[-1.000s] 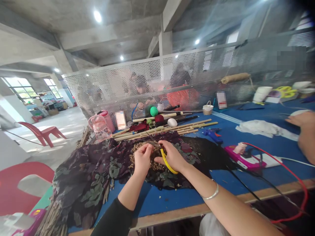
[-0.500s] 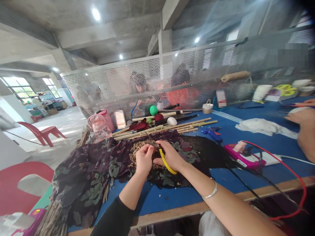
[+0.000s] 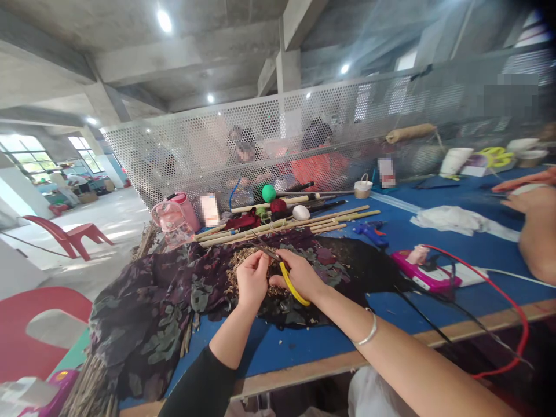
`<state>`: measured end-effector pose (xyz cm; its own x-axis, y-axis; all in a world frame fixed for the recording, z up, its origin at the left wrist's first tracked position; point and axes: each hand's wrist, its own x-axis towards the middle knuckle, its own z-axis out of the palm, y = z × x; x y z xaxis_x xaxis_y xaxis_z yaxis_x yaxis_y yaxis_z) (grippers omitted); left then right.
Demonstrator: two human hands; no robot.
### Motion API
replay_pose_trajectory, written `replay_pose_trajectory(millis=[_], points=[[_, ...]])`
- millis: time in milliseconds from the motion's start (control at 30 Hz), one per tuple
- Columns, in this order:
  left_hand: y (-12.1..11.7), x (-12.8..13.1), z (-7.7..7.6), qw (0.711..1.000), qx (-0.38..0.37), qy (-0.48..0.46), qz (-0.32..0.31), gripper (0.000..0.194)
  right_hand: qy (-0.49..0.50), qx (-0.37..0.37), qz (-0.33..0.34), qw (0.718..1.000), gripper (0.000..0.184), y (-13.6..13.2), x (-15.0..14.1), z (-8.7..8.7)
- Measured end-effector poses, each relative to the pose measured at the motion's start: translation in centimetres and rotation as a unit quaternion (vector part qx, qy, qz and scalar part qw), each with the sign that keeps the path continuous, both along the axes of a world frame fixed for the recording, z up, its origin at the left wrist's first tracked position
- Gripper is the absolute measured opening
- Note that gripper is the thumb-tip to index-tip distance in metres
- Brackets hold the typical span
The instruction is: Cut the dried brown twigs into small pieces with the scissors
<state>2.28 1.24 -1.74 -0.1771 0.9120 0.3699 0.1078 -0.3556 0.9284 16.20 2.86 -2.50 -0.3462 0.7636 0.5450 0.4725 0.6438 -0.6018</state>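
Observation:
Yellow-handled scissors [image 3: 290, 285] are in my right hand [image 3: 304, 277], their dark blades angled up and left toward my other hand. The fingers of my left hand [image 3: 252, 281] are pinched together by the blades; what lies between them is too small to make out. Under both hands is a heap of brown dried clippings [image 3: 234, 271], partly covered by my hands. It rests on a dark flowered cloth [image 3: 147, 307] spread over the blue table [image 3: 299, 347].
Bamboo sticks [image 3: 286, 226] and a green ball [image 3: 269, 193] lie behind the cloth. A blue glue gun [image 3: 368, 233] and a pink power strip [image 3: 423, 277] with cables are at right. A co-worker's arm [image 3: 538, 226] reaches in there. Bundled dry stalks [image 3: 89, 382] stand at lower left.
The view has shifted slightly. My hands keep nearly the same pose over the clippings, with the scissors still held and the blades looking slightly more parted.

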Motion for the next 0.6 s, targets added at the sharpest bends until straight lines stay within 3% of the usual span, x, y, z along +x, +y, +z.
replay_pose_trajectory(millis=[233,400,600], points=[[0.22,-0.15,-0.08,1.0,-0.005,0.001,0.025,0.027,-0.04,0.0,-0.023,0.999,0.047,-0.12,0.16,-0.12],[0.04,-0.4,0.21,0.997,0.012,0.065,0.046,0.021,-0.092,0.009,-0.056,0.994,0.059,-0.25,0.2,0.07],[-0.32,-0.48,0.56,0.992,0.022,0.113,0.052,0.023,-0.084,0.002,-0.044,0.995,0.057,-0.16,0.2,0.1]])
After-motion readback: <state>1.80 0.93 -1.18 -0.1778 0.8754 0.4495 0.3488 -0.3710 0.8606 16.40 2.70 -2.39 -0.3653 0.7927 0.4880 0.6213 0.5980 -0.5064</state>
